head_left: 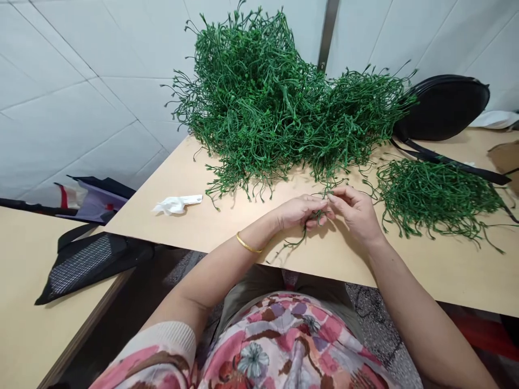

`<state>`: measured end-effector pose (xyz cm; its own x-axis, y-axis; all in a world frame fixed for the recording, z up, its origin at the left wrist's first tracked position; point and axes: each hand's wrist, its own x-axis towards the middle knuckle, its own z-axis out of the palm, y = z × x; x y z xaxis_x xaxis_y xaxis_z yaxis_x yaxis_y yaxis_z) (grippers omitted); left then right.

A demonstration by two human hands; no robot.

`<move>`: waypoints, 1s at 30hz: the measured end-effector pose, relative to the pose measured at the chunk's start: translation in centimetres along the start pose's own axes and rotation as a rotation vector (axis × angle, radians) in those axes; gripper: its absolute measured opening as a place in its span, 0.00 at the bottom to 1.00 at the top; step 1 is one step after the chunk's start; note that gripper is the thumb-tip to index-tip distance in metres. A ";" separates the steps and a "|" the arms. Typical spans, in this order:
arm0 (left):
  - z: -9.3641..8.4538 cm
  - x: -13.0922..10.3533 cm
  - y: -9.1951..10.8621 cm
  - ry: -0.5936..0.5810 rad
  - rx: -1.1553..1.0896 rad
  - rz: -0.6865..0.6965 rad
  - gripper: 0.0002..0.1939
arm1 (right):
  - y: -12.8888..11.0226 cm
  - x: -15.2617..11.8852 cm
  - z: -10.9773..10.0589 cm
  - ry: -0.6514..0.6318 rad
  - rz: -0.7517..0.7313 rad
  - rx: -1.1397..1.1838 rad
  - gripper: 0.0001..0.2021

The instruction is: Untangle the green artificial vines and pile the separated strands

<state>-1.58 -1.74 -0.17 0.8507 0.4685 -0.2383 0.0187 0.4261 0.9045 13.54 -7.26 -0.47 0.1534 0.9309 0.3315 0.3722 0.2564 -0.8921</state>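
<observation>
Near the table's front edge, my left hand [302, 210] is closed around a thin green artificial stem [305, 232], whose lower strands hang out below the fingers. My right hand [354, 213] meets it from the right, thumb and forefinger pinched on the upper end of the same green piece. The exact spot between the fingertips is partly hidden. Just behind both hands rises a big heap of green artificial stems [259, 102] with small budded tips. A smaller, flatter pile of green stems [438, 197] lies to the right of my right hand.
A crumpled white tissue [174, 205] lies on the wooden table [162, 232] at left. Behind the smaller pile stands a black bag [450, 105], its strap [454, 161] running across the pile's back. A black mesh bag [85, 265] sits on the left-hand table. White tiled wall stands behind.
</observation>
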 end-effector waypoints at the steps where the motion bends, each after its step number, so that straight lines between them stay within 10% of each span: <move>1: 0.1 0.0 0.0 0.030 0.006 0.018 0.17 | 0.1 0.0 0.0 0.015 0.008 -0.009 0.06; 10: -0.8 -0.3 1.1 0.748 -0.054 0.422 0.12 | 0.7 -0.4 -0.1 0.126 -0.294 -0.684 0.10; 17: 1.2 -0.2 0.4 0.401 0.100 0.308 0.13 | 0.1 -1.1 1.0 0.101 -0.401 -0.900 0.10; 30: 0.9 0.3 0.6 0.504 -0.024 0.253 0.09 | 0.2 -0.9 1.4 0.084 -0.157 -0.424 0.04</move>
<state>-0.84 -2.05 0.60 0.4706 0.8678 -0.1597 -0.1700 0.2668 0.9486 12.21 -7.73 -1.32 0.1323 0.8606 0.4918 0.7361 0.2470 -0.6302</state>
